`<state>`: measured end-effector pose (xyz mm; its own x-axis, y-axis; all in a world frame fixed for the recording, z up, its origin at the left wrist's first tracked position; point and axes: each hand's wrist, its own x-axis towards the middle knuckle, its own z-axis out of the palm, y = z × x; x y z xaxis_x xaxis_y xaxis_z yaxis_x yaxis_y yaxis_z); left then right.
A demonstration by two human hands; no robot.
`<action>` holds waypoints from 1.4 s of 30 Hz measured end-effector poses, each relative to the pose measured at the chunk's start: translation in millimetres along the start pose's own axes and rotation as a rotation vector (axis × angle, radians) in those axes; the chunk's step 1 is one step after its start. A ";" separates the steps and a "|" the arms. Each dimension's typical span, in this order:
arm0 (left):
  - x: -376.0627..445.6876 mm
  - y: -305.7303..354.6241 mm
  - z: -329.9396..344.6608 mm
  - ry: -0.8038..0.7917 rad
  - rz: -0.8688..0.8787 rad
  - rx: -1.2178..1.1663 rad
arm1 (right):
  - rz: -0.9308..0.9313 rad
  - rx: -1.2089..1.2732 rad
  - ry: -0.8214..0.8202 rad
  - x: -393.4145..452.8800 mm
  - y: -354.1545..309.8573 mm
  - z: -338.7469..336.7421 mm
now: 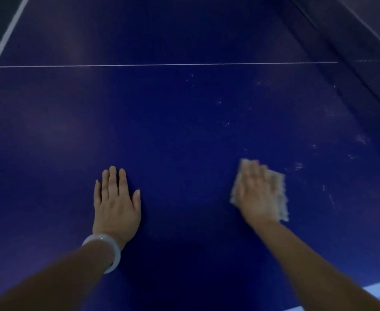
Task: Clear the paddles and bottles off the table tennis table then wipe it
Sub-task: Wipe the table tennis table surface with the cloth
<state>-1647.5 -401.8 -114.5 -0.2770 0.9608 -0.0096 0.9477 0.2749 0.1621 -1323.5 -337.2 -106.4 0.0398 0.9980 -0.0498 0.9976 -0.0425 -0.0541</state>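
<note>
I see two bare forearms reaching in from the bottom edge, no sleeves on either. My left hand (116, 203) has a smooth, pale, milky bangle (111, 250) round the wrist. My right hand (257, 194) is blurred, its wrist unadorned.

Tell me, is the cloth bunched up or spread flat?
Spread flat: the cloth lies on the table under the open right hand, edges showing around it.
</note>
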 end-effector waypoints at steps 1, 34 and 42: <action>-0.3 0.1 0.0 0.003 0.002 0.005 | 0.179 0.086 -0.022 3.6 15.5 -3.5; -2.5 -6.8 -4.1 -0.021 0.065 -0.038 | 0.222 0.067 0.019 -183.5 -5.6 13.4; -18.4 16.2 -10.8 -0.008 0.183 -0.110 | 0.225 0.109 -0.015 -182.3 -4.9 16.1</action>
<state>-1628.7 -415.4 -101.1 -0.1006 0.9947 0.0220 0.9589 0.0910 0.2688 -1336.6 -519.7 -113.0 0.2582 0.9621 -0.0877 0.9519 -0.2689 -0.1472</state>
